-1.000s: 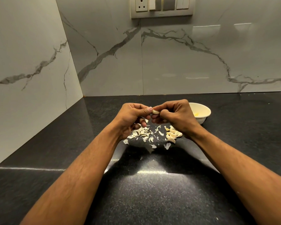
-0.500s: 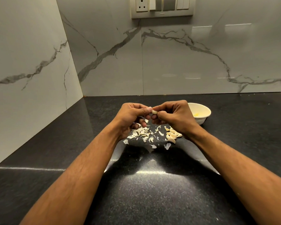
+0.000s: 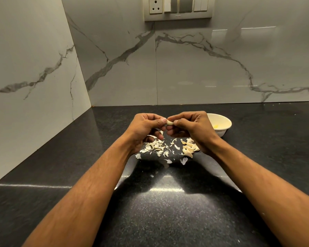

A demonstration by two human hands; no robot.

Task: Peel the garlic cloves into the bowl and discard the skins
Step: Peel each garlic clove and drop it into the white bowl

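A small, smooth, cream-coloured garlic clove (image 3: pixel 169 122) was held above the bench, its long axis running roughly left to right. The left hand (image 3: pixel 146 130) pinched its left end with curled fingers, and the right hand (image 3: pixel 193 129) pinched its right end the same way. Below them, thin papery white skins (image 3: pixel 156 147) lay scattered on the speckled black stone bench (image 3: pixel 159 211), with a cluster of plump unpeeled cloves (image 3: pixel 189 148) just to their right. A round white glossy bowl (image 3: pixel 221 124) stood farther right, partly hidden behind the right hand, something yellowish inside.
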